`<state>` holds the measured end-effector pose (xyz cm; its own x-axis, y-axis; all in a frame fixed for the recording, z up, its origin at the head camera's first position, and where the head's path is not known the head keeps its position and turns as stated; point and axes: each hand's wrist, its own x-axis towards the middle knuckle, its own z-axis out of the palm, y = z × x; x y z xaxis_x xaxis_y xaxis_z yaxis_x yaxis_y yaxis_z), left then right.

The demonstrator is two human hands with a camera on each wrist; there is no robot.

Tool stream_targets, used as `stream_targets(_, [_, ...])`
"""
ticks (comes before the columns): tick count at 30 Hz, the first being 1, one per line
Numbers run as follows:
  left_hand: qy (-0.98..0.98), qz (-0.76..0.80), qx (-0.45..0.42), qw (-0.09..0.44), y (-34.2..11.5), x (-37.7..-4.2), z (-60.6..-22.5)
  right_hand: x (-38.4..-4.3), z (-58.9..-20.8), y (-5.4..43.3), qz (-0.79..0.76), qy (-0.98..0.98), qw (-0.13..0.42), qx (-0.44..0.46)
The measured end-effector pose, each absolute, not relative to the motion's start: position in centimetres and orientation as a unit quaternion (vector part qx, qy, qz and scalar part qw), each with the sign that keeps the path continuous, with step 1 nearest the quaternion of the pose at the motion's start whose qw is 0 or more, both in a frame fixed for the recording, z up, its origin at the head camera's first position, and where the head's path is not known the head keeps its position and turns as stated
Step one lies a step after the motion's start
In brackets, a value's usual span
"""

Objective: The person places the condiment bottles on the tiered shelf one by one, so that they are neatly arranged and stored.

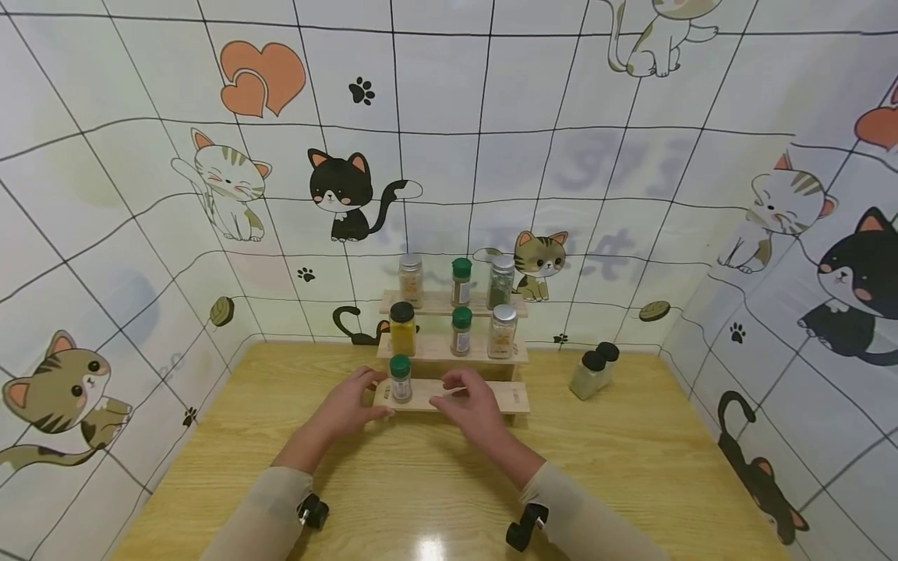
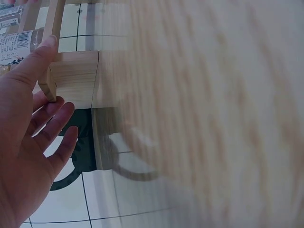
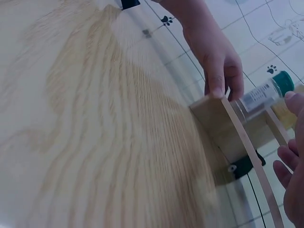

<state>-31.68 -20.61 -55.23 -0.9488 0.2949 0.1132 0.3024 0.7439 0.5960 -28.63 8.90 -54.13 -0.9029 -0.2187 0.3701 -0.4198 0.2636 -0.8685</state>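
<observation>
A three-tier wooden spice rack [image 1: 452, 397] stands at the back of the table. My left hand [image 1: 345, 401] holds the left end of its lowest shelf; in the left wrist view the thumb lies at the edge of the shelf board [image 2: 53, 28]. Just right of that hand, a spice jar [image 1: 401, 382] with a green lid stands upright on the lowest shelf. My right hand [image 1: 471, 401] is over the middle of the same shelf, fingers loosely bent and nothing in them. In the right wrist view the green-lidded jar [image 3: 259, 99] sits between both hands.
The middle tier bears a yellow-filled jar [image 1: 403, 331], a green-lidded jar [image 1: 461, 333] and a silver-lidded jar [image 1: 501, 333]. Three more jars, one being a green-lidded jar [image 1: 461, 284], stand on top. Two black-lidded jars [image 1: 588, 375] are on the table at right. A cat-patterned sheet [image 1: 449, 93] hangs behind.
</observation>
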Motion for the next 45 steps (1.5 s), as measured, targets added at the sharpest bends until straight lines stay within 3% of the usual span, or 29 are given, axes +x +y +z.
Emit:
stream_targets(17, [-0.932,-0.323,-0.165,0.003,-20.6,-31.6,-55.3,-26.7,-55.0,20.5,0.528,-0.808,0.176,0.191])
stream_targets(32, [-0.931,-0.324,-0.167,0.009,-20.7,-31.4,-55.2,-27.9,-54.7,28.9,0.491,-0.817,0.301,0.019])
stream_targets(45, [-0.932,-0.322,-0.164,0.011,-20.6,-31.4,-55.2,-29.7,-55.3,31.0,0.432,-0.853,0.294,-0.013])
